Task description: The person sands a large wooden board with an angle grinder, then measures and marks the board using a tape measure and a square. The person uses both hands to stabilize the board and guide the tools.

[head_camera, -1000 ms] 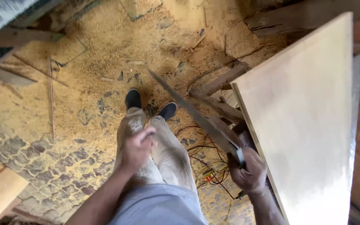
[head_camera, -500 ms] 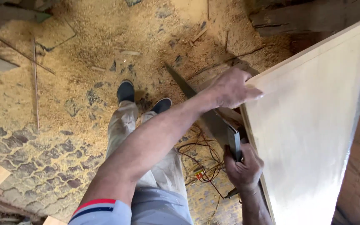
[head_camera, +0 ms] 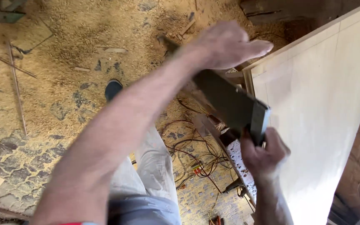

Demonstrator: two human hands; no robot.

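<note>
The right hand [head_camera: 265, 154] is clenched around the handle of a handsaw [head_camera: 230, 102], its blade running up past the left hand [head_camera: 230, 43], which reaches open-fingered toward the pale board [head_camera: 313, 108] beside the grip. The blurred left forearm crosses just above the blade; a slip could nick it.

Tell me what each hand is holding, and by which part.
Right hand grips the handsaw by its handle end. Left hand holds nothing, its fingers reaching toward the board's top edge.
</note>
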